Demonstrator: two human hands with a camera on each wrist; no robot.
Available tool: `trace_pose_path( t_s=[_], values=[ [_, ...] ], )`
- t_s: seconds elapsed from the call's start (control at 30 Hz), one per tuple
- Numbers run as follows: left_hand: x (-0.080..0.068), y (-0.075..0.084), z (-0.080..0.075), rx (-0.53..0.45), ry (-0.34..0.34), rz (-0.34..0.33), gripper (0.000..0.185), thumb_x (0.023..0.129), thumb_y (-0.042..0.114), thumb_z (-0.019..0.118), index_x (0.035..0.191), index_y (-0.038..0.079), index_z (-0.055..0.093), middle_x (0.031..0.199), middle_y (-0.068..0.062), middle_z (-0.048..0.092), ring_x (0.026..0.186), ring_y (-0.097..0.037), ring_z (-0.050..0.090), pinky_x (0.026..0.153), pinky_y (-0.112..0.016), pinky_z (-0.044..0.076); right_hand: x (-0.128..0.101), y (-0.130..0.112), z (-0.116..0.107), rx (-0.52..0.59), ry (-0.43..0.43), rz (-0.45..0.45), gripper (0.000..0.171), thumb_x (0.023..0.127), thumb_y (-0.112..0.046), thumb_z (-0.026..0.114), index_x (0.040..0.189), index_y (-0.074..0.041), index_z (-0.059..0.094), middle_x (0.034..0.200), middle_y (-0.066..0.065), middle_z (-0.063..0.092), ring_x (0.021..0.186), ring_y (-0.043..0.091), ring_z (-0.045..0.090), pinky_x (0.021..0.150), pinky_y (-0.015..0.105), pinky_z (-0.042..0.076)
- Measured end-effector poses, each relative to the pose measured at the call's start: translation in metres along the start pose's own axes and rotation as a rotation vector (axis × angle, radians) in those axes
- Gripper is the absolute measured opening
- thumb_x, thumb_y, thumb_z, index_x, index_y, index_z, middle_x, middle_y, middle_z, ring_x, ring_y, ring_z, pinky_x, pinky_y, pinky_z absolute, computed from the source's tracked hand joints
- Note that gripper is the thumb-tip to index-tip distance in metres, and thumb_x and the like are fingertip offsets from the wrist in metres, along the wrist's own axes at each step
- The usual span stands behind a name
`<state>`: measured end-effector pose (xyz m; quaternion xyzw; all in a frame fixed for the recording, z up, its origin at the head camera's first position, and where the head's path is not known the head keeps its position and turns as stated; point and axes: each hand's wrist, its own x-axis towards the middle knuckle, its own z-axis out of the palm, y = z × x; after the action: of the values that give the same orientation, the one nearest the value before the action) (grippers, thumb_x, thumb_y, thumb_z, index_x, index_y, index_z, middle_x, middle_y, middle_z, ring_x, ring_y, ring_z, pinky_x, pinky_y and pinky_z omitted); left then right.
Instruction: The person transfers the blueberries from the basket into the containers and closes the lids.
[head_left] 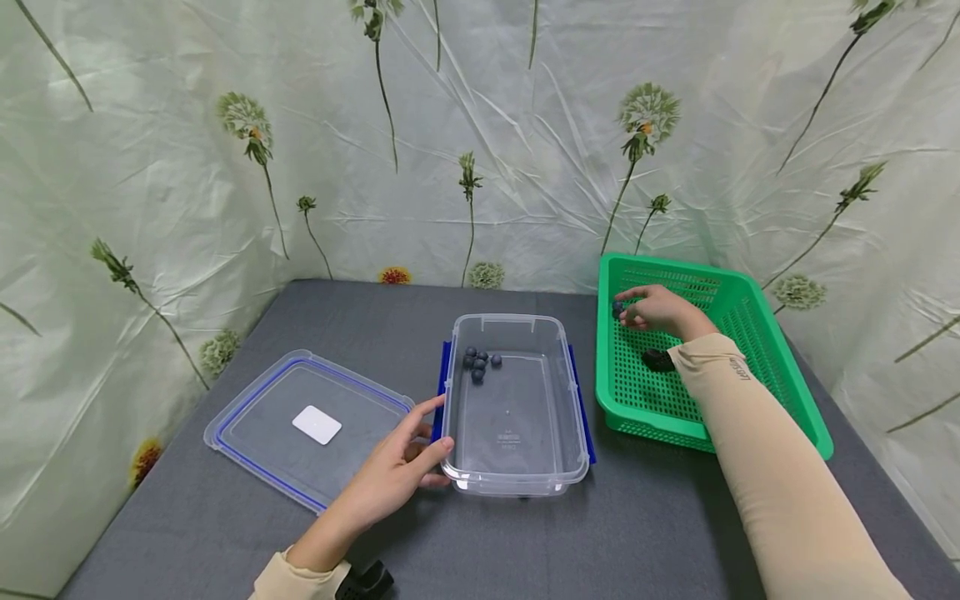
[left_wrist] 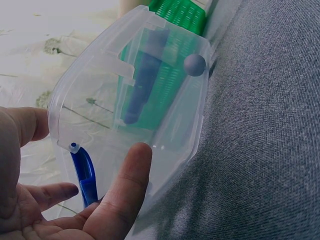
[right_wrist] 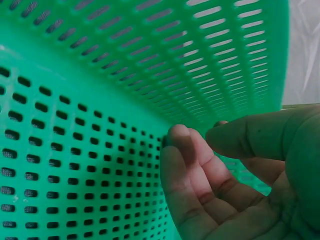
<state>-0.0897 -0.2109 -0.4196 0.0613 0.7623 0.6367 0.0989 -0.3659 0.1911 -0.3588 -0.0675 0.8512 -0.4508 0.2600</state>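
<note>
A clear plastic container (head_left: pixel 517 320) stands mid-table with several blueberries (head_left: pixel 480 362) in its far left corner. My left hand (head_left: pixel 429 435) rests against its near left corner, thumb on the rim, fingers fairly straight. The left wrist view shows that hand (left_wrist: pixel 85 142) at the container wall (left_wrist: pixel 150 100) beside a blue clip (left_wrist: pixel 85 172), with one berry (left_wrist: pixel 195 65) inside. My right hand (head_left: pixel 632 310) reaches into the green basket (head_left: pixel 795 375) and pinches a blueberry (head_left: pixel 617 308) at its fingertips. In the right wrist view the curled fingers (right_wrist: pixel 185 150) hide the berry against the basket's mesh (right_wrist: pixel 100 75).
The container's lid (head_left: pixel 300 425), blue-edged with a white label, lies flat on the grey table (head_left: pixel 637 533) to the left. A small dark object (head_left: pixel 657 360) sits in the basket by my right forearm. Flowered sheeting walls off the back and both sides.
</note>
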Motion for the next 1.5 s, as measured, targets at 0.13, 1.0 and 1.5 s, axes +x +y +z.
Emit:
trace_pose_path(
  t_s=[0.13, 1.0, 1.5],
  values=[
    [0.0, -0.001, 0.0, 0.002, -0.001, -0.001, 0.064, 0.11, 0.021, 0.064, 0.166, 0.015, 0.034, 0.128, -0.031, 0.058, 0.102, -0.028, 0.073, 0.081, -0.039, 0.07, 0.002, 0.003, 0.002, -0.034, 0.001, 0.026, 0.059, 0.108, 0.005, 0.041, 0.165, 0.01, 0.025, 0.129, 0.022, 0.055, 0.086, 0.007, 0.063, 0.071, 0.021, 0.055],
    [0.001, -0.004, -0.003, 0.007, -0.004, 0.002, 0.062, 0.11, 0.022, 0.064, 0.165, 0.018, 0.036, 0.131, -0.031, 0.058, 0.109, -0.033, 0.073, 0.081, -0.037, 0.07, 0.019, 0.011, 0.006, -0.145, -0.058, 0.037, 0.061, 0.114, -0.008, 0.041, 0.167, 0.009, 0.015, 0.151, 0.031, 0.039, 0.086, 0.013, 0.049, 0.07, 0.023, 0.048],
    [0.0, -0.003, -0.003, 0.021, 0.001, 0.004, 0.062, 0.11, 0.022, 0.064, 0.165, 0.019, 0.036, 0.13, -0.03, 0.059, 0.108, -0.032, 0.073, 0.08, -0.037, 0.07, 0.015, 0.007, 0.007, -0.131, -0.023, 0.067, 0.059, 0.115, -0.009, 0.044, 0.166, 0.01, 0.021, 0.135, 0.022, 0.047, 0.086, 0.012, 0.051, 0.074, 0.024, 0.051]
  ],
)
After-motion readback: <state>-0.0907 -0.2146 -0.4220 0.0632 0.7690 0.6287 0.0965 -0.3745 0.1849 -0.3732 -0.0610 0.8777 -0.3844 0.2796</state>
